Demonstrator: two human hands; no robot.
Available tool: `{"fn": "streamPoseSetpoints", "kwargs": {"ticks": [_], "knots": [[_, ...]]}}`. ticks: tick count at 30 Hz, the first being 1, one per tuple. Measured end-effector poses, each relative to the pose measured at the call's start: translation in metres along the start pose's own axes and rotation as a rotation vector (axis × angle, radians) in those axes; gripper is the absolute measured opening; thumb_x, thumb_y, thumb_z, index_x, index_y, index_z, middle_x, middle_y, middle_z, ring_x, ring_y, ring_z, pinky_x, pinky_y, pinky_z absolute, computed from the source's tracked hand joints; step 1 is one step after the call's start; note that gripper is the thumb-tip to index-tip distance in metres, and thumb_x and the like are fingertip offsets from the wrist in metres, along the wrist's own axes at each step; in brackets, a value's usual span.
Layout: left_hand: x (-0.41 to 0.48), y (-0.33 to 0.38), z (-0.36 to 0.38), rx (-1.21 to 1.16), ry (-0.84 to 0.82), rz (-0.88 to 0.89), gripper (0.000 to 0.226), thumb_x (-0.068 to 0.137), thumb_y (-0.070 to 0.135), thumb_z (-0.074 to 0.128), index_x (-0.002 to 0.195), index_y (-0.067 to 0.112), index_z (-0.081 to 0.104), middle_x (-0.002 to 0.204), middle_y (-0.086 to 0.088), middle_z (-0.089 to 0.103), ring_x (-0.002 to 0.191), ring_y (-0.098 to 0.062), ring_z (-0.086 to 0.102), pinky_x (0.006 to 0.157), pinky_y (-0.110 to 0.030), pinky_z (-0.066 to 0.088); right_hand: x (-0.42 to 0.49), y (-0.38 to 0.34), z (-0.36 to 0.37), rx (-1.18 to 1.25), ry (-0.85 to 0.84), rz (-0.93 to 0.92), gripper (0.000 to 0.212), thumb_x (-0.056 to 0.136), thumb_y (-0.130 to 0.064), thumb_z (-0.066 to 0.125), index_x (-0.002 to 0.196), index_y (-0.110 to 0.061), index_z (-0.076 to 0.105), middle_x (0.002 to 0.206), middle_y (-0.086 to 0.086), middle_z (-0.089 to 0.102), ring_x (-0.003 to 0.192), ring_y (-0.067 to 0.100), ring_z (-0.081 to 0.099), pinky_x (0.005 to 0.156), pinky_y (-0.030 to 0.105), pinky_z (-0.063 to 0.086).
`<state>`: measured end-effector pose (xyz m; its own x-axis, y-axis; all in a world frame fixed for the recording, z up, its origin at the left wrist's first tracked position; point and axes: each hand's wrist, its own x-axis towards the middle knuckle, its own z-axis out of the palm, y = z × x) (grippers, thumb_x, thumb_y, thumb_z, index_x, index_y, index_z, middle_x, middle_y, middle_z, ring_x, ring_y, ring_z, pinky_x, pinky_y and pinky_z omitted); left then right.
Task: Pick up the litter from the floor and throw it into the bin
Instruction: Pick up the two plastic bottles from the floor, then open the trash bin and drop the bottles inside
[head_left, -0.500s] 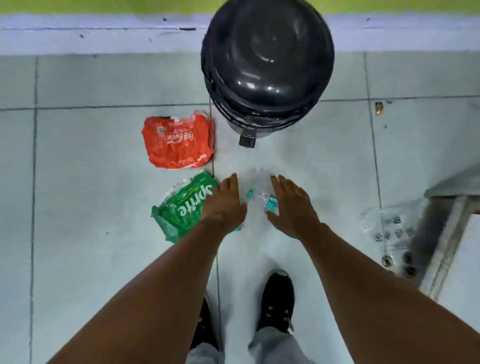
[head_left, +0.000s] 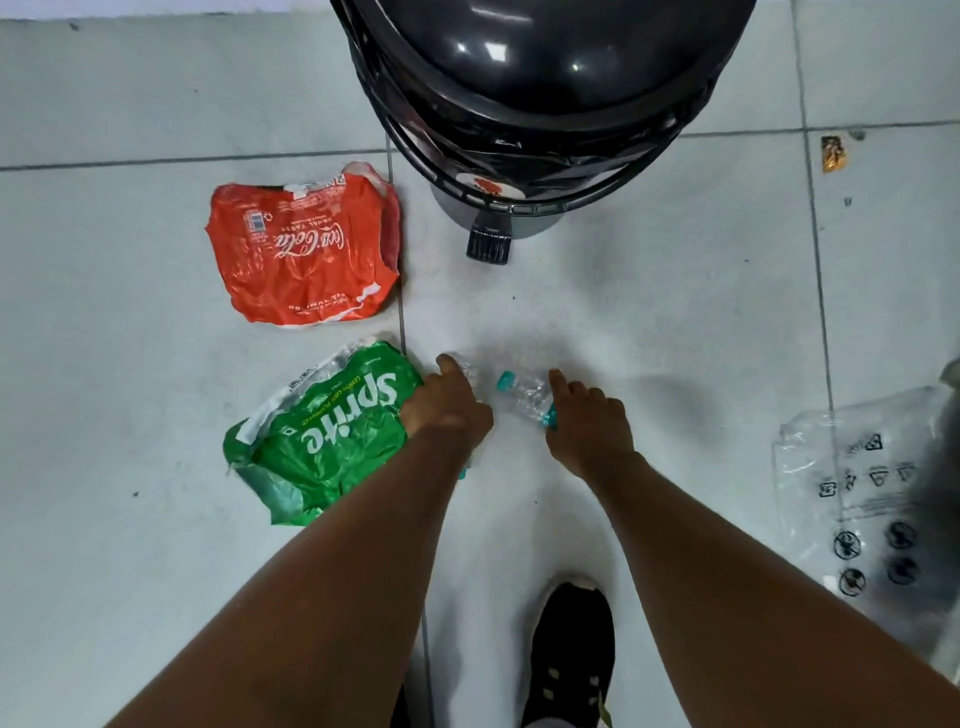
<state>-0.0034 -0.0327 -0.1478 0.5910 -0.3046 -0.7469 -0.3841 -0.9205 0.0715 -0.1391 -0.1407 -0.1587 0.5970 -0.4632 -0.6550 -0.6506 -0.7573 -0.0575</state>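
Gripping clear bottles, hands low

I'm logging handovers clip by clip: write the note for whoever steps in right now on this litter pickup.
Left hand: down at a crushed clear bottle, fingers curled; grip not clear.
Right hand: closing on a second clear bottle with a teal cap, still on the floor.
Bin: straight ahead, lid shut, pedal facing you.
Done: nothing binned as far as can be seen.
Left: both bottles, green wrapper, red wrapper, clear bag on the right, small scrap beyond it.
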Motion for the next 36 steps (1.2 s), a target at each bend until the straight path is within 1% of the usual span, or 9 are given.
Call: {"fn": "streamPoseSetpoints", "kwargs": {"ticks": [5,8,12,16,20,23,26,29,36], "knots": [[-0.02,0.0,-0.015,-0.069,0.04,0.05,0.071,0.077,0.05,0.064,0.13,0.013,0.035,0.12,-0.01,0.059,0.105,-0.035,0.06,0.074,-0.039,0.046,-0.013,0.003,-0.021,0.048,0.046,0.013,0.062,0.087,-0.025,0.058,0.143,-0.013,0.033,0.118,0.011,0.057,0.099,0.032,0.057,0.078,0.042,0.05],[-0.06,-0.001,-0.052,-0.092,0.097,0.115,0.066,0.076,0.054,0.062,0.125,0.016,0.041,0.118,-0.009,0.059,0.105,-0.034,0.058,0.08,-0.043,0.047,-0.043,0.002,-0.065,0.101,0.093,0.049,0.058,0.088,-0.025,0.059,0.139,-0.014,0.036,0.118,0.011,0.056,0.098,0.032,0.057,0.075,0.042,0.05],[-0.125,-0.003,-0.136,-0.181,0.169,0.13,0.07,0.074,0.054,0.062,0.13,0.019,0.04,0.124,-0.011,0.054,0.111,-0.036,0.052,0.089,-0.048,0.046,-0.1,-0.011,-0.153,0.275,0.21,0.051,0.065,0.084,-0.031,0.064,0.141,-0.015,0.038,0.123,0.011,0.054,0.103,0.034,0.056,0.08,0.046,0.052],[-0.196,-0.001,-0.249,-0.321,0.278,0.172,0.073,0.074,0.05,0.064,0.136,0.024,0.035,0.122,-0.01,0.05,0.106,-0.038,0.056,0.082,-0.046,0.051,-0.156,-0.032,-0.265,0.406,0.391,0.005,0.064,0.083,-0.032,0.067,0.139,-0.014,0.042,0.125,0.01,0.057,0.106,0.033,0.057,0.086,0.047,0.051],[-0.281,0.006,-0.376,-0.333,0.408,0.208,0.072,0.079,0.05,0.063,0.138,0.024,0.032,0.127,-0.009,0.047,0.106,-0.037,0.056,0.081,-0.042,0.047,-0.218,-0.056,-0.395,0.389,0.543,-0.048,0.062,0.084,-0.032,0.068,0.139,-0.018,0.043,0.127,0.006,0.059,0.111,0.029,0.055,0.093,0.045,0.044],[-0.333,0.005,-0.441,-0.33,0.476,0.193,0.072,0.078,0.056,0.061,0.136,0.027,0.03,0.123,-0.008,0.046,0.101,-0.039,0.058,0.083,-0.044,0.047,-0.258,-0.07,-0.466,0.428,0.575,-0.048,0.063,0.083,-0.029,0.068,0.139,-0.018,0.041,0.13,0.006,0.057,0.113,0.032,0.054,0.094,0.046,0.043],[-0.384,-0.005,-0.497,-0.383,0.522,0.207,0.074,0.079,0.055,0.061,0.139,0.026,0.028,0.126,-0.009,0.045,0.103,-0.041,0.058,0.083,-0.045,0.047,-0.298,-0.086,-0.528,0.458,0.56,-0.054,0.063,0.081,-0.032,0.067,0.137,-0.02,0.041,0.13,0.006,0.056,0.111,0.032,0.054,0.093,0.047,0.047],[-0.411,-0.018,-0.523,-0.384,0.543,0.25,0.076,0.08,0.054,0.062,0.141,0.025,0.026,0.129,-0.01,0.047,0.105,-0.04,0.058,0.083,-0.044,0.048,-0.325,-0.103,-0.56,0.493,0.542,-0.052,0.059,0.078,-0.031,0.068,0.131,-0.019,0.043,0.124,0.006,0.058,0.107,0.031,0.057,0.087,0.045,0.051],[-0.429,-0.054,-0.545,-0.339,0.56,0.35,0.074,0.077,0.058,0.061,0.137,0.029,0.028,0.122,-0.005,0.054,0.098,-0.033,0.062,0.079,-0.043,0.054,-0.356,-0.141,-0.582,0.567,0.584,-0.009,0.061,0.079,-0.03,0.076,0.129,-0.021,0.042,0.117,0.004,0.061,0.101,0.026,0.062,0.081,0.039,0.054]]}}
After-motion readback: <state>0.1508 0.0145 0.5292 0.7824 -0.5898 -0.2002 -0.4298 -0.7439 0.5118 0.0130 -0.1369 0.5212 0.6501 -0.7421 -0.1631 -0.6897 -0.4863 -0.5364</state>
